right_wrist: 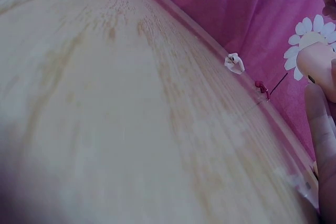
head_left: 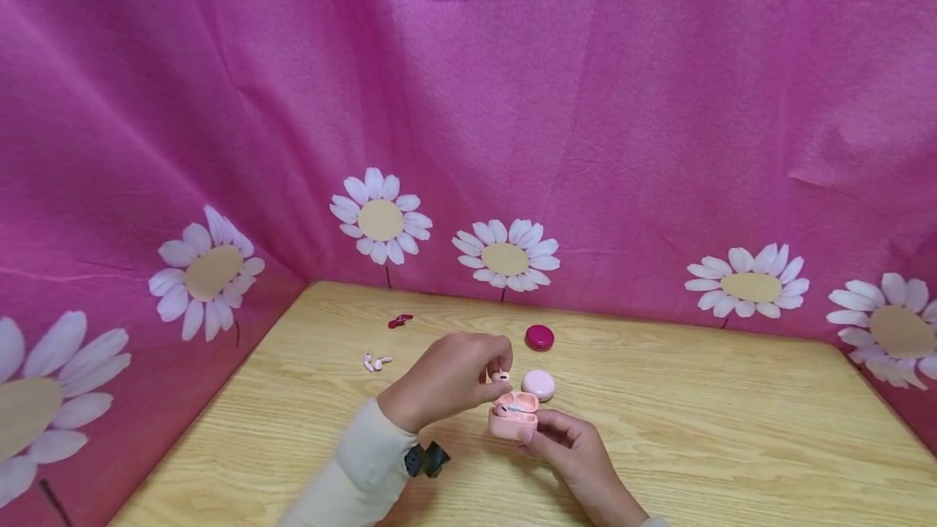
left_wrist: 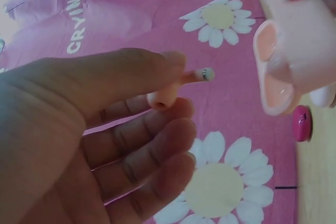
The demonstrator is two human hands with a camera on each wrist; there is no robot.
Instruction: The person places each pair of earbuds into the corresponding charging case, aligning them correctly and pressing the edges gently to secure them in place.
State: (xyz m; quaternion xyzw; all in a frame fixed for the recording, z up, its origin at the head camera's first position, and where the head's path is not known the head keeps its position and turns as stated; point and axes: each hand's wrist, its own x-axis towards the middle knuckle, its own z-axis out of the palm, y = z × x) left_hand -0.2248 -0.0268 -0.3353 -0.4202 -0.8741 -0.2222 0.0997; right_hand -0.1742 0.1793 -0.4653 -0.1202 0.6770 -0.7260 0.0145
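Note:
My left hand (head_left: 450, 376) pinches a peach earbud (left_wrist: 164, 96) between thumb and fingers, its pale-tipped stem pointing away from the palm in the left wrist view. The other fingers curl loosely below it. My right hand (head_left: 578, 458) grips the peach earbud charging case (head_left: 508, 428) at its right side, with the lid flipped up. A second peach earbud (head_left: 501, 410) shows in the left slot of the case. The left hand is just above and left of the case. In the right wrist view, only part of the case (right_wrist: 316, 66) appears, at the right edge.
Behind the case on the wooden table (head_left: 695, 421) lie a round pale pink case (head_left: 538, 385) and a round magenta case (head_left: 539, 337). To the left are white-pink earbuds (head_left: 376, 363) and dark red earbuds (head_left: 399, 321). A pink flowered cloth (head_left: 622, 145) hangs around the table.

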